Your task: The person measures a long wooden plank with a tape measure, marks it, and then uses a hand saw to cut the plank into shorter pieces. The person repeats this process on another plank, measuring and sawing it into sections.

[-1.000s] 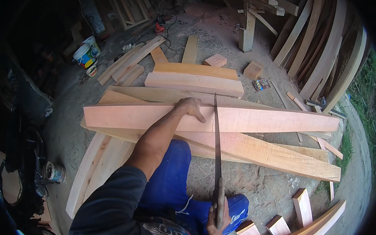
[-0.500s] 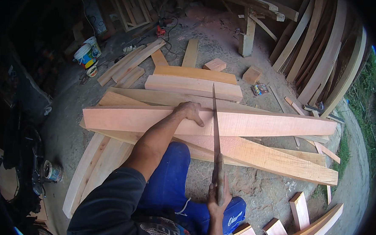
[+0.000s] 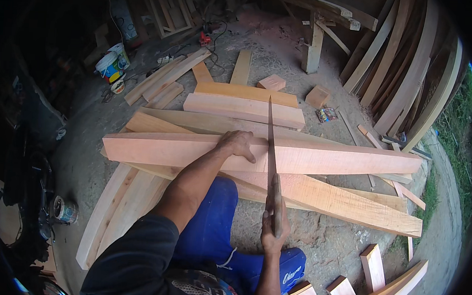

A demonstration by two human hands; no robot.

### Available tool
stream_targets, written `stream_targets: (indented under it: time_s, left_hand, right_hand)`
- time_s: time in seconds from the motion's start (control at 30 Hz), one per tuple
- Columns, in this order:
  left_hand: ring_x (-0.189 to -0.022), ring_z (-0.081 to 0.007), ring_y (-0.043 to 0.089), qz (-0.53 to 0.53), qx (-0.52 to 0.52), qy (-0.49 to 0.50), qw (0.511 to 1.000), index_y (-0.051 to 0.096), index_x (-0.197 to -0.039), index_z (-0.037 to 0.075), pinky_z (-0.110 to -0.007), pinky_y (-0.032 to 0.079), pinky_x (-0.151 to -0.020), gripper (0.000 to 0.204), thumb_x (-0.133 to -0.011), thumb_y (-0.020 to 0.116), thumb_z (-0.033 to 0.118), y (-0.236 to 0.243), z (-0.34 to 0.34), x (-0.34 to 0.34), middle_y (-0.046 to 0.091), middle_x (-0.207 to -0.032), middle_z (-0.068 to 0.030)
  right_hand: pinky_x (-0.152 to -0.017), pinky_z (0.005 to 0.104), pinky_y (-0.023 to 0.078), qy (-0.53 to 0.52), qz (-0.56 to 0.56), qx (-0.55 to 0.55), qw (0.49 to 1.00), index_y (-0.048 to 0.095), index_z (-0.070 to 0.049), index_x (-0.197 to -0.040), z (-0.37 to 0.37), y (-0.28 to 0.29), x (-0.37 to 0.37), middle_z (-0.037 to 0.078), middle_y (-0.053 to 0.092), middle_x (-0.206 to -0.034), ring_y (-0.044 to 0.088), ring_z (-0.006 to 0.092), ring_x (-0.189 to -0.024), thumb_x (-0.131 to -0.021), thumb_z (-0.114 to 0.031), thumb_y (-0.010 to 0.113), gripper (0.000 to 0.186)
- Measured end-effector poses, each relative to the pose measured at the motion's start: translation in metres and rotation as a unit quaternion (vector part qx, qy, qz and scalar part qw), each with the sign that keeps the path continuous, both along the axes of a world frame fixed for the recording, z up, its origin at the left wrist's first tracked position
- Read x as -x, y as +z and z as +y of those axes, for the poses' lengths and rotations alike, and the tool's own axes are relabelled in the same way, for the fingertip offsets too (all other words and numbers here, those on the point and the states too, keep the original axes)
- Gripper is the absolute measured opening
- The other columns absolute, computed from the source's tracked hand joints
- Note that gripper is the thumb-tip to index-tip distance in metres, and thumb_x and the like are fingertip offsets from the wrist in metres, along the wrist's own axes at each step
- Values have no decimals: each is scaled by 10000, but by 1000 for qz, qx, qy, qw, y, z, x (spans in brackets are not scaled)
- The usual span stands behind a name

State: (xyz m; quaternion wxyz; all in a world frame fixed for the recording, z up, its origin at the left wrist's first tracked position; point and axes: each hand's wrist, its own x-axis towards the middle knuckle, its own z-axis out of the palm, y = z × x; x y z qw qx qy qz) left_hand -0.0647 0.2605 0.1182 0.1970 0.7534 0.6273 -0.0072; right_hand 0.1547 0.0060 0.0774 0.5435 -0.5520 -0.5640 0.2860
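A long pinkish timber beam [image 3: 326,158] lies crosswise in front of me on other boards. Over its top edge my left hand [image 3: 239,145] is wrapped, thumb on the near face, just left of the saw. A handsaw [image 3: 272,155], seen nearly edge-on, crosses the beam with its narrow tip pointing away from me. My right hand [image 3: 272,227] is closed around the saw's wooden handle, close to my blue-clad knee. Under the beam, another pale plank [image 3: 350,204] slants to the right.
Several short offcuts [image 3: 340,289] stand at the lower right by a long board. Shorter boards [image 3: 243,106] lie beyond the beam. Tall planks [image 3: 405,76] lean at the far right. Paint buckets [image 3: 109,67] stand at the far left, and another bucket [image 3: 65,210] is nearer.
My right hand has pushed the saw forward, away from me, so its tip reaches farther past the beam. My left hand keeps its grip on the beam.
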Motion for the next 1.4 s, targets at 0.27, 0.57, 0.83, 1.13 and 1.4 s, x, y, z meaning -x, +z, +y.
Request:
stream_targets:
  time_s: [0.27, 0.57, 0.83, 1.13, 1.4]
  left_hand:
    - [-1249, -372, 658, 21, -70, -6, 997, 669, -1276, 21, -485, 496, -1066, 882, -586, 964, 484, -5, -19, 5, 722, -1258, -196]
    - [-1209, -368, 689, 6, 30, 2, 1000, 662, -1281, 30, -486, 538, -1001, 915, -574, 963, 525, 0, 10, 5, 738, -1262, -173]
    - [-1229, -386, 670, 6, -51, -15, 999, 649, -1276, -9, -494, 513, -1056, 917, -581, 969, 497, -5, -14, -5, 721, -1247, -215]
    - [-1282, -392, 628, 9, -106, -37, 994, 621, -1311, -43, -502, 458, -1126, 926, -639, 954, 500, 0, -44, -12, 694, -1256, -233]
    - [-1248, -412, 650, -7, -71, -45, 996, 629, -1300, -68, -513, 493, -1087, 924, -642, 948, 497, -5, -33, -6, 704, -1252, -259]
  right_hand:
    - [-835, 362, 598, 7, 41, 31, 999, 586, 66, -1454, -66, -3, -3, 223, 767, -1057, 768, 248, -932, -924, -25, 698, 549]
    - [-852, 344, 592, -23, -40, -70, 996, 594, 8, -1480, -22, -19, -5, 205, 773, -1171, 762, 227, -963, -942, -84, 726, 562]
    - [-843, 395, 613, -21, -80, -52, 995, 582, 44, -1462, -27, -21, -11, 248, 770, -1149, 787, 299, -915, -933, -57, 713, 555]
    - [-992, 369, 568, 26, 62, -50, 996, 543, 9, -1530, 80, 2, 11, 213, 748, -1287, 728, 250, -1173, -987, -68, 696, 570]
    - [-1027, 380, 549, -7, 91, -58, 994, 477, 92, -1540, 68, -22, 22, 260, 702, -1353, 702, 297, -1224, -1045, -216, 706, 626]
